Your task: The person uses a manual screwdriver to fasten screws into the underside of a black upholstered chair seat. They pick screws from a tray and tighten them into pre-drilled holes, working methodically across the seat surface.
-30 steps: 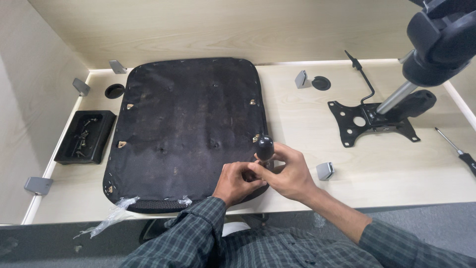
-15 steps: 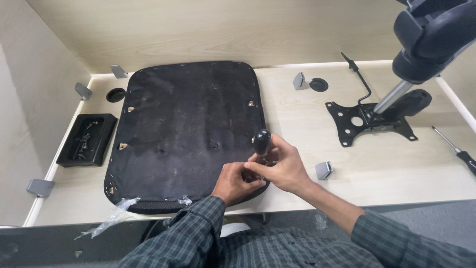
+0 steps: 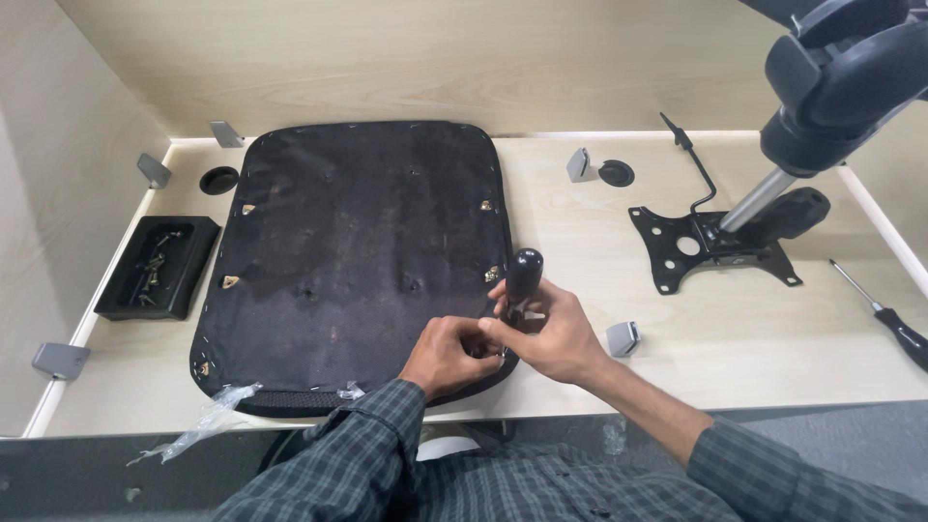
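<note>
at a pale wooden workbench, right hand [image 3: 551,333] grips an upright black-handled screwdriver [image 3: 522,280] at the near right edge of a black fabric seat base [image 3: 348,261]; left hand [image 3: 449,353] pinches its shaft, best kept vertical.

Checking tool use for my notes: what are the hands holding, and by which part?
The right hand grips a black-handled screwdriver just below its rounded handle; the left hand pinches near its lower shaft, over the black seat cushion.
</note>
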